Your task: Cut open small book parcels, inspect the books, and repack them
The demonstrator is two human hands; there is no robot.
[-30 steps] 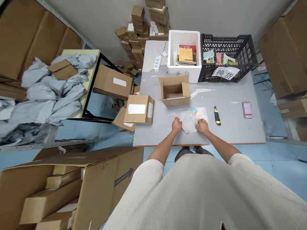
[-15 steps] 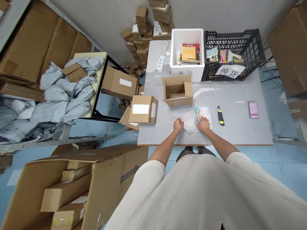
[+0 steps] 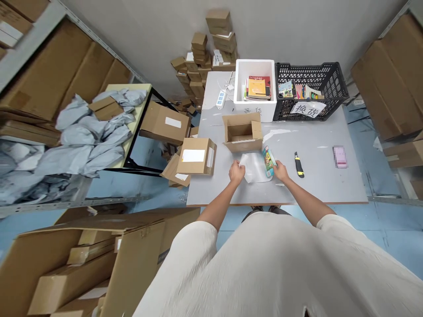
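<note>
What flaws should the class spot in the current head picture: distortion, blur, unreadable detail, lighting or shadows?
In the head view: wide-angle distortion seems to stretch the shirt; the pink object is pixelated; print on the book is too small to read; light looks even, with soft shadows.

It's a packing rm, w/ stacked cardbd boxes (image 3: 199,41) & grey mailers (image 3: 78,154).

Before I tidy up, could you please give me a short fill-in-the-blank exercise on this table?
The book is in the person's ____ hand.
The knife is black and ____.
As the camera sees it, the white box stands to the ____ of the black crate.
The carton just beyond the plastic has its top ____.

Missing words: right; yellow; left; open.
</note>
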